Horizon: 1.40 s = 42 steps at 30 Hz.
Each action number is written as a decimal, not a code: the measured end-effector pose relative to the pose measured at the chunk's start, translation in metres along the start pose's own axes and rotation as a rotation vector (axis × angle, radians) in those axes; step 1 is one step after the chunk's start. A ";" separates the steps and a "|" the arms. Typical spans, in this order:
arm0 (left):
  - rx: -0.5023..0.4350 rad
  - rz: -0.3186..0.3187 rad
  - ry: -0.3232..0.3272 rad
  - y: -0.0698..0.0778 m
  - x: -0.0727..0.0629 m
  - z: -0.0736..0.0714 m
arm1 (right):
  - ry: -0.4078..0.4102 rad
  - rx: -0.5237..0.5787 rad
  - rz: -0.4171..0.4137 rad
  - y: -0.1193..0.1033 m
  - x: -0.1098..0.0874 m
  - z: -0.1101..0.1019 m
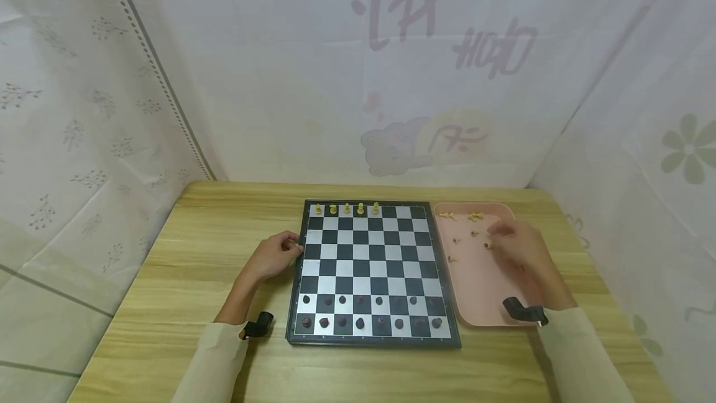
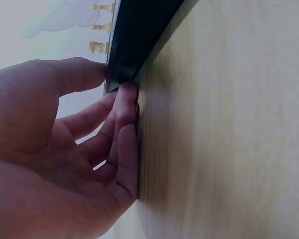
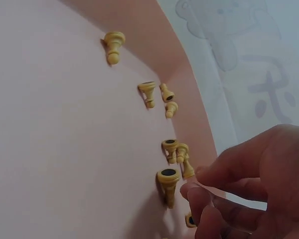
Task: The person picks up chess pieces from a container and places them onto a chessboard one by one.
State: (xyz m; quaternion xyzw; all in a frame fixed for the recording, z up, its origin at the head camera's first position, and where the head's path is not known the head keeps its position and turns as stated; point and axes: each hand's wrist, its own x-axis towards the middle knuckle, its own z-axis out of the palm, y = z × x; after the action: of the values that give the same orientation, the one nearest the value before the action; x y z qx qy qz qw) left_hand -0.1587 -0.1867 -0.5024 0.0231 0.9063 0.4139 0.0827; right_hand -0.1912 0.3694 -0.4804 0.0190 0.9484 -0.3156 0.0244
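Observation:
A black-and-white chessboard lies on the table. My left hand grips its left edge, thumb on top and fingers curled against the side, as the left wrist view shows. Several pale yellow chess pieces stand along the far row from the left. Dark chess pieces fill the two near rows. Over the pink tray hovers my right hand, slightly blurred. In the right wrist view its thumb and forefinger are parted beside lying yellow pieces, with nothing visibly held between them.
Loose yellow pawns and other pieces lie scattered in the tray, mostly in its far half. The tray stands right against the board's right side. Wood-grain table extends to the left. Printed cloth hangs behind and at both sides.

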 end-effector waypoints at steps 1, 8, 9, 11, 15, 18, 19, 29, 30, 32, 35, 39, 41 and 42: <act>0.001 0.000 0.001 0.000 0.000 0.000 | -0.005 -0.013 -0.005 0.000 -0.001 0.000; 0.004 -0.008 0.002 -0.001 0.001 0.000 | -0.009 -0.056 -0.046 -0.001 -0.003 0.005; 0.004 -0.008 0.002 -0.001 0.001 0.000 | -0.006 -0.052 -0.054 -0.002 -0.003 0.006; 0.005 -0.008 0.002 -0.001 0.001 0.000 | -0.008 -0.033 -0.044 -0.003 -0.004 0.007; 0.005 -0.011 0.001 -0.001 0.001 0.000 | -0.018 0.007 0.011 -0.007 -0.004 0.011; 0.003 -0.014 0.000 0.000 0.000 0.000 | -0.025 0.010 0.040 -0.008 -0.002 0.014; 0.003 -0.015 -0.001 0.000 0.000 0.000 | -0.023 0.001 0.037 -0.008 -0.001 0.014; 0.002 -0.015 -0.001 0.001 -0.001 0.001 | 0.017 -0.019 0.032 -0.005 0.007 0.013; 0.000 -0.017 -0.002 0.002 -0.001 0.001 | 0.014 -0.010 0.036 -0.005 0.007 0.012; -0.006 -0.020 -0.005 0.002 -0.001 0.001 | 0.002 0.013 0.049 -0.004 0.008 0.011; -0.011 -0.021 -0.009 0.004 -0.001 0.001 | -0.011 0.035 0.062 -0.003 0.008 0.007; -0.007 -0.015 -0.008 0.005 -0.001 0.000 | -0.004 0.013 0.064 0.000 0.007 0.002; -0.005 -0.017 -0.008 0.005 -0.002 -0.001 | -0.003 -0.004 0.058 0.001 0.007 0.000; -0.003 -0.016 -0.007 0.004 -0.002 -0.001 | -0.004 -0.011 0.065 0.002 0.006 -0.001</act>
State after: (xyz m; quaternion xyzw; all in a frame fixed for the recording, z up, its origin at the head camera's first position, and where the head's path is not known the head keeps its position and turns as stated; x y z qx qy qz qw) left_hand -0.1574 -0.1849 -0.4985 0.0173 0.9055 0.4145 0.0893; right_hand -0.1972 0.3715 -0.4806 0.0491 0.9489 -0.3097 0.0365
